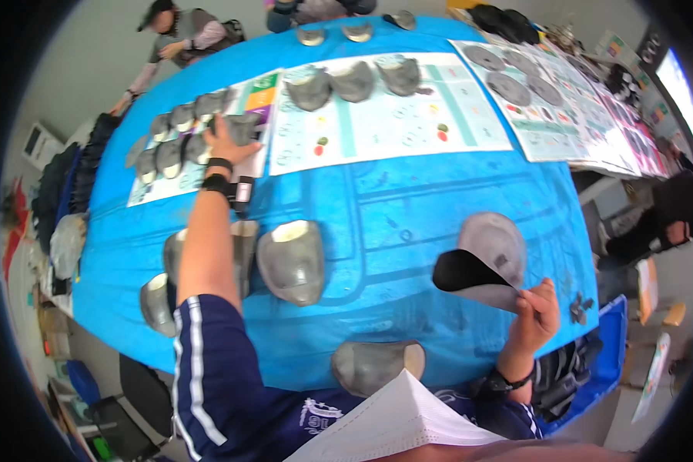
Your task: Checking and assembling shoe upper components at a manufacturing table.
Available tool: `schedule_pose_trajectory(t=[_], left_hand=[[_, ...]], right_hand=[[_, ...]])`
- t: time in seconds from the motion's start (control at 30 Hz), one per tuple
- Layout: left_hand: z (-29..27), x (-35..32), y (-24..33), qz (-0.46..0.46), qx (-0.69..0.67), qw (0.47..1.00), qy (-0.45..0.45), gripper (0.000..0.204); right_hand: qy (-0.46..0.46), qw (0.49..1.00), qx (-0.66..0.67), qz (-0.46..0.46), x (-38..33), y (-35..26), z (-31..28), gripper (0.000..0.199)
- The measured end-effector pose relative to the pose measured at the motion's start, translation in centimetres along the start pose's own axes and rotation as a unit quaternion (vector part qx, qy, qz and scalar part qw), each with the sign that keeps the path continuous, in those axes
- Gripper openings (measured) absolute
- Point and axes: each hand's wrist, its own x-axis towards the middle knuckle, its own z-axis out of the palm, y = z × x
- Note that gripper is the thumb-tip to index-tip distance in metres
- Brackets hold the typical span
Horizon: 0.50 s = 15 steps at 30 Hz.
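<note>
At the far left, my left hand (229,146) reaches over a printed sheet, thumb and fingers around a small grey shell-shaped piece (244,128). Several similar shells (169,159) stand beside it in two rows. On the right, my right hand (537,314) pinches the edge of a curved grey sheet piece with a black inside (477,283), holding it up off the table. Partly behind that piece is a rounded grey piece (494,239). Larger grey shells, one (291,262) right of my left forearm and another (373,366) near my body, rest on the blue cover.
A blue-covered table (408,208) carries printed sheets (385,138) with more shells (352,82) and flat grey ovals (508,88). A blue crate (612,346) with black items stands at the near right. One person (189,38) leans in at the far left; another is at the far edge.
</note>
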Motion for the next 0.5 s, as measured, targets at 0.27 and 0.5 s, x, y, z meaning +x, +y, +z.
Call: schedule_pose_trajectory(t=[0.27,0.5], left_hand=[[-5.8,-3.0,-1.3,-0.041,-0.074,0.993,-0.081,0.133],[-8.5,-1.9,1.3,0.029,-0.102,0.984,-0.146,0.135]], right_hand=[[-0.066,0.996,0.056,-0.037,0.4,-2.3,1.2,0.012],[0.375,0.925,-0.063,-0.016,-2.2,0.5,-3.2,0.005]])
